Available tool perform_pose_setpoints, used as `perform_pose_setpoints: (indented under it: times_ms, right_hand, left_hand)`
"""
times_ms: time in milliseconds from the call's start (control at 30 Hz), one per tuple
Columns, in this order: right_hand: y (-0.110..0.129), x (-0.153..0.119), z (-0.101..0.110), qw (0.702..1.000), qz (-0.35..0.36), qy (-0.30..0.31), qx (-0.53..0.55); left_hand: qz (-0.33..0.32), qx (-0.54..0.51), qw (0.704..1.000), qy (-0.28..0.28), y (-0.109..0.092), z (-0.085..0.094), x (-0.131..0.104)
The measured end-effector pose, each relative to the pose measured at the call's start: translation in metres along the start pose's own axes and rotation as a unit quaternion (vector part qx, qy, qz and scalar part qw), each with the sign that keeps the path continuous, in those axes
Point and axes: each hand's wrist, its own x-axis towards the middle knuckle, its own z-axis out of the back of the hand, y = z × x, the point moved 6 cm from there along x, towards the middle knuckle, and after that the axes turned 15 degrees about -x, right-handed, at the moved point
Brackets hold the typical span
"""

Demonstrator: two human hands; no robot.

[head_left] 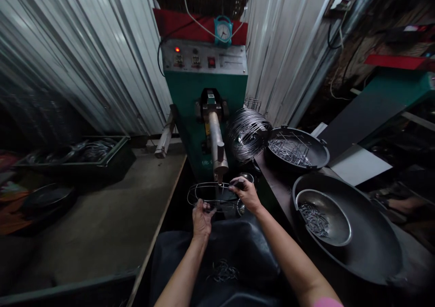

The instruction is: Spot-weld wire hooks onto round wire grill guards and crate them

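A round wire frame [204, 201] made of thin metal rings is held below the metal electrode arm [216, 137] of a green spot welding machine [183, 98]. My left hand [202, 218] grips its near left edge, fingers closed on the wire. At the frame's right side, close to the electrode tip [220, 179], my right hand [247, 193] is closed in a pinch. Something dark shows at those fingers, too small to name. Several short wire pieces [223, 271] lie on the black sheet [183, 252] over my lap.
Right of the machine hangs a bundle of wire rings [248, 135]. A black pan [326, 155] of wire parts stands behind a larger pan [374, 243], which holds a steel bowl [345, 227] of short pieces. A green bin [112, 155] is at left. A blue clock [223, 28] tops the machine.
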Motion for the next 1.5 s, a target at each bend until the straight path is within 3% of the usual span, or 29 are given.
perform_pose_setpoints:
  times_ms: [300, 433, 500, 600, 667, 733, 867, 1033, 1133, 1233, 1367, 1500]
  right_hand:
    - [0.017, 0.013, -0.007, 0.997, 0.029, -0.012, -0.068]
    - [0.015, 0.013, -0.004, 0.999, 0.023, -0.015, -0.043]
    - [0.002, 0.011, 0.005, 0.998, -0.023, -0.044, 0.033]
    - [-0.033, 0.001, 0.025, 0.97, -0.104, -0.132, 0.174]
    - [-0.057, -0.009, 0.033, 0.951, -0.128, -0.163, 0.23]
    - [-0.075, -0.019, 0.036, 0.943, -0.133, -0.171, 0.253]
    - [-0.09, -0.036, 0.032, 0.94, -0.145, -0.18, 0.249]
    - [-0.073, -0.035, 0.028, 0.975, -0.106, -0.094, 0.17]
    - [-0.058, -0.031, 0.029, 0.989, -0.077, -0.05, 0.12]
    - [-0.041, -0.027, 0.028, 0.993, -0.06, -0.049, 0.093]
    - [-0.018, -0.018, 0.013, 0.995, -0.04, -0.047, 0.083]
    - [-0.009, -0.006, -0.005, 0.987, -0.08, -0.049, 0.126]
  left_hand:
    - [0.035, -0.028, 0.999, -0.019, 0.007, 0.0, 0.013]
    - [0.064, -0.014, 0.997, -0.044, 0.01, 0.005, 0.008]
    - [0.051, 0.039, 0.995, -0.07, 0.009, 0.011, -0.003]
    - [-0.051, 0.154, 0.985, -0.06, 0.002, 0.013, -0.027]
    - [-0.123, 0.211, 0.97, -0.001, 0.002, 0.003, -0.04]
    - [-0.155, 0.252, 0.954, 0.04, 0.01, -0.009, -0.046]
    - [-0.166, 0.268, 0.949, 0.013, 0.026, -0.025, -0.036]
    - [-0.134, 0.186, 0.973, 0.028, 0.032, -0.035, -0.029]
    - [-0.086, 0.144, 0.986, 0.02, 0.031, -0.033, -0.032]
    - [-0.041, 0.093, 0.995, -0.002, 0.028, -0.028, -0.032]
    - [-0.03, 0.067, 0.997, -0.007, 0.02, -0.025, -0.027]
    - [-0.02, 0.059, 0.998, -0.015, 0.013, -0.025, -0.021]
